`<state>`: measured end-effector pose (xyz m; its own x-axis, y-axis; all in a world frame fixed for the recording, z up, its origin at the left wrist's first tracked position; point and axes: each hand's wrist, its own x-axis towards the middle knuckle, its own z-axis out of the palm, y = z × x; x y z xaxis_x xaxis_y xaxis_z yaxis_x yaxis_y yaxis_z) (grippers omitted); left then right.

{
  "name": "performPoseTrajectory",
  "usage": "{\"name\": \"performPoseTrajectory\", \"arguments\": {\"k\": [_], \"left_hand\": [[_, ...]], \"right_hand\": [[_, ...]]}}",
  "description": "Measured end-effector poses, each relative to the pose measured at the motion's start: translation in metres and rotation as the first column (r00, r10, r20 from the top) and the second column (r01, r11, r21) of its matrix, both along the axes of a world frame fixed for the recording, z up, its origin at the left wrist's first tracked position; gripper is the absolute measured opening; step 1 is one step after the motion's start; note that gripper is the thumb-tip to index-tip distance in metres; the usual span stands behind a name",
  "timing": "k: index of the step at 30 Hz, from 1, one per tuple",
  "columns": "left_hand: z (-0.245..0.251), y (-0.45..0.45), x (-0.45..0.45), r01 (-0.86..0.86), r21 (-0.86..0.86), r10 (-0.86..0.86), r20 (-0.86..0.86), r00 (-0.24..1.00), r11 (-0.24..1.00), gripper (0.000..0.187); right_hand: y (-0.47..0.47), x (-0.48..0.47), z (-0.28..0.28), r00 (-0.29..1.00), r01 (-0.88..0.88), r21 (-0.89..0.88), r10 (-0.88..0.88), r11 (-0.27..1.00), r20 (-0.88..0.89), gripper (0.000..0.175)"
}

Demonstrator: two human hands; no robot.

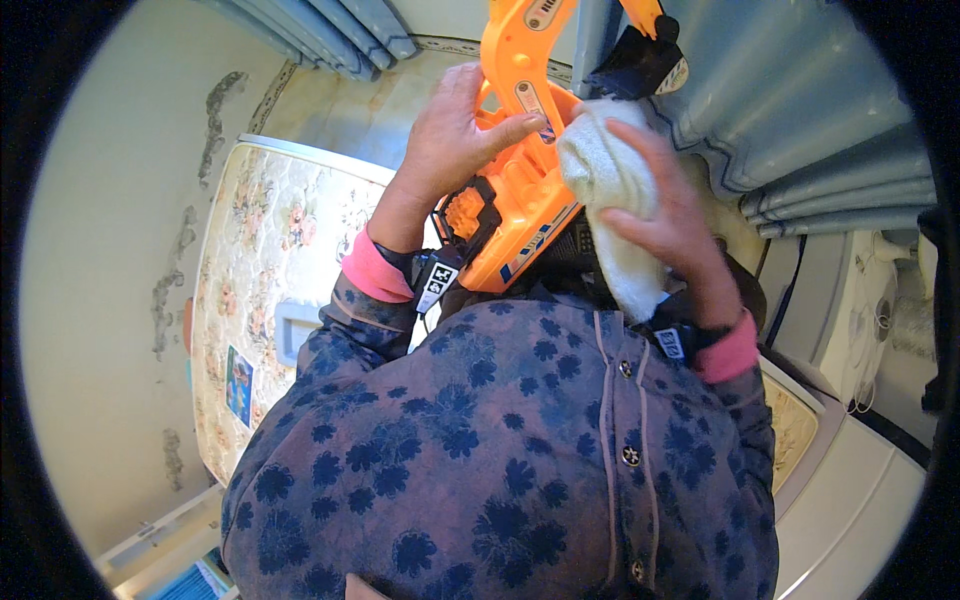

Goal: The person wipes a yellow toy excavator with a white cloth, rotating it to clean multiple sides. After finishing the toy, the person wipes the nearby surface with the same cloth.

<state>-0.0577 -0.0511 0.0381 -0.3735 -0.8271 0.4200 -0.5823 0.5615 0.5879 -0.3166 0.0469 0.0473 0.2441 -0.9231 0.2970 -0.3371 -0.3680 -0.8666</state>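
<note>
An orange toy excavator (525,214) is held up in front of my body, its arm (517,52) reaching to the top of the view. My left hand (457,131) grips it near the base of that arm, thumb lying across the arm. In my right hand (667,195), which looks blurred, a whitish cloth (611,165) is bunched against the toy's side, with its lower end hanging toward my lap. The black bucket (637,64) of the excavator juts out above the cloth. Black tracks and the underside are partly hidden.
On the left stands a table with a floral cover (292,225), carrying a grey-blue tray-like object (295,330) and a small picture card (240,386). Blue curtains (795,97) hang at the upper right. White cabinet-like furniture (847,480) with a cable (870,375) is on the right.
</note>
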Motion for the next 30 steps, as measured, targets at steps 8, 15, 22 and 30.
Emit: {"name": "performPoseTrajectory", "arguments": {"k": [8, 15, 22, 30], "left_hand": [[-0.001, -0.007, -0.003, 0.083, 0.042, -0.084, 0.025, 0.996, 0.996, 0.066], [-0.013, -0.02, 0.006, 0.278, 0.202, -0.24, -0.191, 0.952, 0.939, 0.062], [-0.024, -0.02, -0.003, 0.342, 0.371, -0.137, -0.48, 0.866, 0.863, 0.07], [-0.015, -0.014, 0.004, 0.311, 0.373, -0.155, -0.392, 0.907, 0.874, 0.074]], "right_hand": [[0.005, -0.043, -0.048, 0.999, 0.028, 0.2, -0.036, 0.979, 0.035, 0.076], [0.019, -0.074, -0.022, 0.924, 0.313, 0.215, -0.245, 0.925, -0.293, 0.079], [-0.005, -0.019, 0.013, 0.976, 0.114, -0.022, -0.116, 0.993, -0.184, 0.066], [0.002, -0.036, -0.004, 0.957, 0.166, 0.178, -0.115, 0.97, -0.265, 0.064]]}}
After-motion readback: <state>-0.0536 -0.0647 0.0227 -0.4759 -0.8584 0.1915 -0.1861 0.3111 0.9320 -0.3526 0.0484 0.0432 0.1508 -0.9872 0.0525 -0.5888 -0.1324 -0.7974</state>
